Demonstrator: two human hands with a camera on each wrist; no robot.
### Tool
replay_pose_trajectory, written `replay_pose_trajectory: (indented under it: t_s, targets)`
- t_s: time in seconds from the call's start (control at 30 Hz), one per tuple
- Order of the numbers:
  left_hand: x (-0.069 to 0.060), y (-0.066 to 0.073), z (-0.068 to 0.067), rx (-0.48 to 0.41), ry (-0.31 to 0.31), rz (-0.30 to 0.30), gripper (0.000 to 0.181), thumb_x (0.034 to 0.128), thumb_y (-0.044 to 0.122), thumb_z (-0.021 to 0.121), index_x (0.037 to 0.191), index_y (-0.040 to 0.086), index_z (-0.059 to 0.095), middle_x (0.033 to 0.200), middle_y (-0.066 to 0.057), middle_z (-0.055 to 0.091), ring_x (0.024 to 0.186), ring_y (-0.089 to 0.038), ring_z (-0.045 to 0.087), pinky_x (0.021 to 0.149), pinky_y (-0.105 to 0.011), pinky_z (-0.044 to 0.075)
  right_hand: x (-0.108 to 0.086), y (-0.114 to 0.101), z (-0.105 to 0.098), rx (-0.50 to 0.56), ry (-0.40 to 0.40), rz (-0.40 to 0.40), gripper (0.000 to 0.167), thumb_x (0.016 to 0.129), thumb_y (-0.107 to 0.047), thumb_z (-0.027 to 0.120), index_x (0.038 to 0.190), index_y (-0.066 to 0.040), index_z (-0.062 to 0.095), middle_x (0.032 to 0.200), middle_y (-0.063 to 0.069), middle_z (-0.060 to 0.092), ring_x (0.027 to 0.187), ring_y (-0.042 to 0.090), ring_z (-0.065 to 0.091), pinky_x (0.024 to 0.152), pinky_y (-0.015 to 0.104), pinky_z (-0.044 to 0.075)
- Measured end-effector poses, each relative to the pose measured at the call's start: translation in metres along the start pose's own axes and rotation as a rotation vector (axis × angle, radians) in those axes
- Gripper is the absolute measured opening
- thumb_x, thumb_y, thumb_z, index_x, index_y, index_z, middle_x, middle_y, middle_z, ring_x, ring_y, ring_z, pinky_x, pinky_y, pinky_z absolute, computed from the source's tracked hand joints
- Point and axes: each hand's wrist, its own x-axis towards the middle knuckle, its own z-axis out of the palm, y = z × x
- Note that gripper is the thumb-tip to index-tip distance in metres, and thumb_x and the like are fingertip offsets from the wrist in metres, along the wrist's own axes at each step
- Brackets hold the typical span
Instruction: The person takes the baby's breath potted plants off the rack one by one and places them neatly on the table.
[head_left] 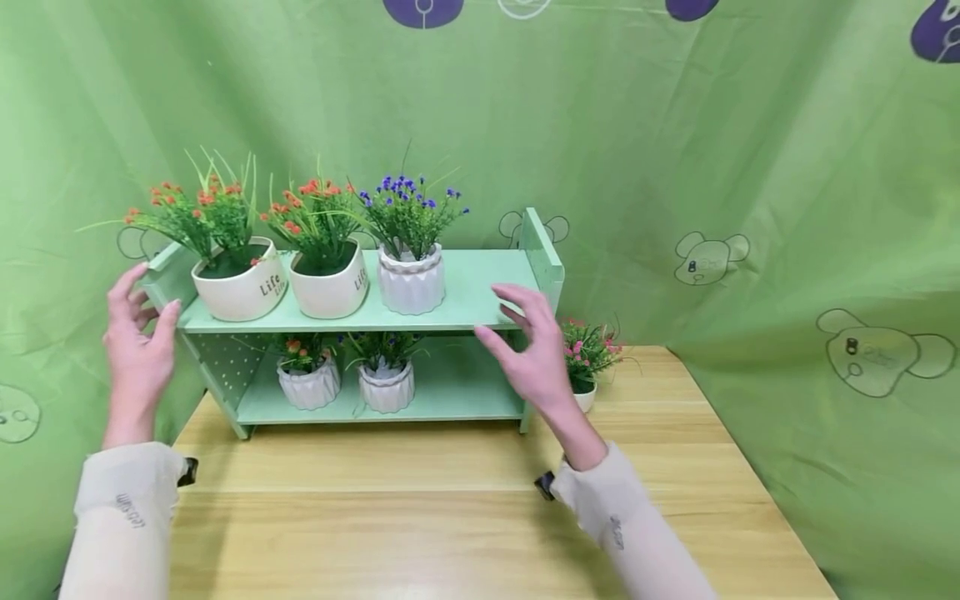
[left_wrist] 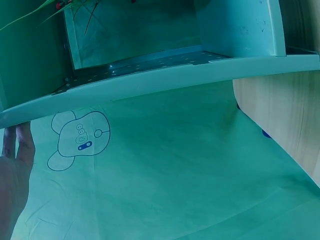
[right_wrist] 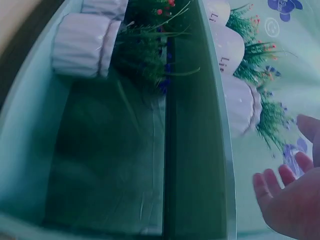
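My left hand [head_left: 140, 342] is at the upper left end of a green two-tier shelf [head_left: 480, 287], its fingers against the outside of the side panel [left_wrist: 150, 82]. My right hand [head_left: 531, 350] hovers before the right part of the top board, thumb and fingers spread and nothing between them. On the top board stand two cream pots with orange flowers [head_left: 242, 283] [head_left: 330, 283] and a white fluted pot with purple flowers [head_left: 412, 283]. Below are two white fluted pots, one with orange flowers [head_left: 309, 385] and one with purple flowers [head_left: 387, 390].
A small pot with pink flowers [head_left: 588, 358] stands on the wooden table [head_left: 375, 517], just right of the shelf. Behind everything hangs a green curtain [head_left: 637, 150] with printed bear heads. The shelf's raised right side panel [head_left: 542, 250] rises above the top board.
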Motion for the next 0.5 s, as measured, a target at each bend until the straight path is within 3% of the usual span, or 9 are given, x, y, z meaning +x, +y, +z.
replay_pose_trajectory:
  t_s: [0.23,0.37,0.5]
  targets:
    - [0.001,-0.003,-0.001,0.000,-0.002,-0.004,0.063,0.1071,0.021,0.053,0.155,0.053,0.028,0.163,-0.007,0.044,0.122,-0.009,0.055,0.085,-0.004,0.051,0.043,0.000,0.043,-0.046,-0.173,0.135,0.069,0.091,-0.021,0.082,0.152,-0.015,0.051,0.154,0.013,0.042,0.145,0.031,0.042,0.123,0.047,0.041]
    - [0.001,-0.004,0.000,-0.001,0.006,0.001,0.063,0.1070,0.021,0.054,0.155,0.052,0.029,0.162,-0.008,0.045,0.121,-0.008,0.055,0.085,-0.005,0.050,0.057,0.004,0.060,-0.075,-0.210,0.165,0.071,0.091,-0.023,0.082,0.153,-0.015,0.049,0.156,0.015,0.039,0.146,0.035,0.042,0.123,0.051,0.040]
    - [0.002,-0.004,0.000,0.003,0.010,0.009,0.063,0.1069,0.021,0.054,0.155,0.053,0.029,0.161,-0.008,0.046,0.120,-0.008,0.055,0.085,-0.006,0.050,0.064,0.006,0.071,-0.107,-0.205,0.182,0.073,0.090,-0.023,0.082,0.153,-0.013,0.047,0.154,0.016,0.041,0.142,0.033,0.045,0.122,0.048,0.043]
